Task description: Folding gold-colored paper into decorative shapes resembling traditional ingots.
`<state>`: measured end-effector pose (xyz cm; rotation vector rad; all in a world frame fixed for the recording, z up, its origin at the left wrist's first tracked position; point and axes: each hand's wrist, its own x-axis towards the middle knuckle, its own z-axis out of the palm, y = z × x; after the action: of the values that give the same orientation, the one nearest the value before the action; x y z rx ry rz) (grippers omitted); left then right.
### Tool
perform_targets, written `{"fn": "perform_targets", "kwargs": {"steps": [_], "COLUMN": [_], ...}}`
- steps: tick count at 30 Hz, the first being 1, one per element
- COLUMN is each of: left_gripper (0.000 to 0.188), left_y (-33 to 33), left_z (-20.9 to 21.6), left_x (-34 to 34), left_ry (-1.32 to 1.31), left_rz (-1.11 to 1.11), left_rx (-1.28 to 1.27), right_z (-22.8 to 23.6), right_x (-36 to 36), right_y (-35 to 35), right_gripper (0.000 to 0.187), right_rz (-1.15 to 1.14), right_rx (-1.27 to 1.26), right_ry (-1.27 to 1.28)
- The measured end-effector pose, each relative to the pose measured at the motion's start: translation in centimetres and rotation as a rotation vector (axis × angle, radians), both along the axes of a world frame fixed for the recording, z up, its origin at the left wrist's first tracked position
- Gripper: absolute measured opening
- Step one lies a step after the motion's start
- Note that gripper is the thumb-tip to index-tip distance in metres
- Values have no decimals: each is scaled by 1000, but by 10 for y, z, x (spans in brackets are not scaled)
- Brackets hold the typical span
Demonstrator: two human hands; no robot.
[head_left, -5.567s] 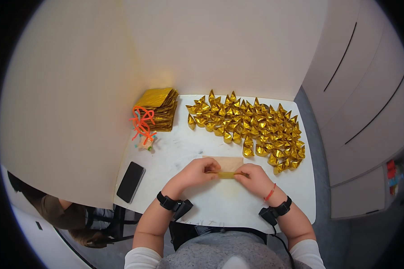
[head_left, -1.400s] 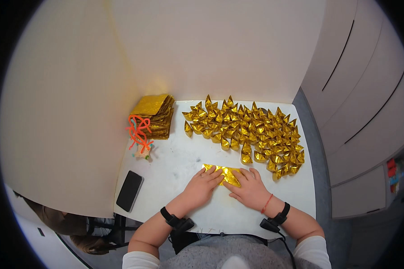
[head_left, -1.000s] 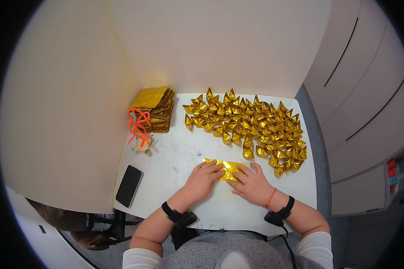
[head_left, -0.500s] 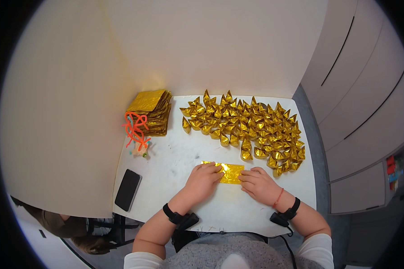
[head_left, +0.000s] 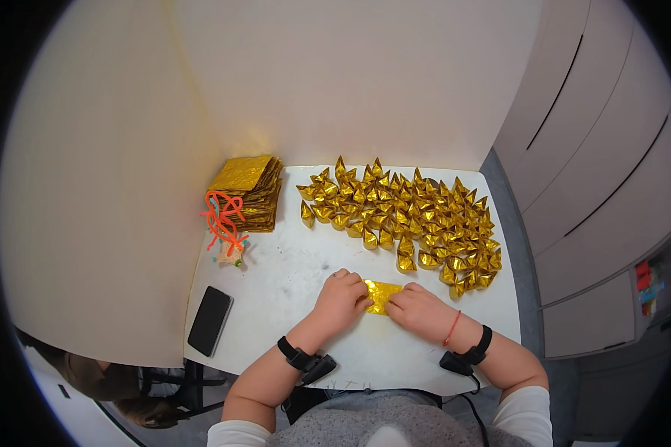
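A folded strip of shiny gold foil paper lies flat on the white table near its front, between my two hands. My left hand is closed at its left end, fingers curled over the paper. At the opposite end my right hand grips it with bent fingers, the thumb side toward the middle. Both hands hide the ends of the strip. Beyond them stand many folded gold paper ingots, boat-shaped with pointed tips, crowded in rows toward the far right.
A thick stack of gold foil sheets sits at the back left. Against it lies a tangle of orange-red fuzzy cords. A black phone rests at the left edge. Pale walls enclose the table's back and left.
My hands have closed in toward each other, and less of the gold strip shows between them. My fingers are more curled over its ends. The view has shifted slightly.
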<state>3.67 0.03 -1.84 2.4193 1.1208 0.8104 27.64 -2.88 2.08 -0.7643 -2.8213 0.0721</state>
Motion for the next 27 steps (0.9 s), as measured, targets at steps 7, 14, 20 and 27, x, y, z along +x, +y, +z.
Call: {"fn": "perform_targets", "kwargs": {"steps": [7, 14, 20, 27], "left_gripper": [21, 19, 23, 25], "left_y": [-9, -10, -11, -7], "left_z": [3, 2, 2, -1], "left_x": [-2, -9, -14, -15], "left_ry": [34, 21, 37, 33], "left_rz": [-20, -32, -36, -62], "left_rx": [9, 24, -70, -101], "right_z": [-2, -10, -11, -28], "right_x": [-24, -33, -26, -7], "right_y": [-16, -17, -14, -1], "right_gripper": [15, 21, 35, 20], "right_rz": [-136, -205, -261, -270], "right_rx": [10, 114, -60, -308], "right_ry": [-26, -97, 76, 426]}}
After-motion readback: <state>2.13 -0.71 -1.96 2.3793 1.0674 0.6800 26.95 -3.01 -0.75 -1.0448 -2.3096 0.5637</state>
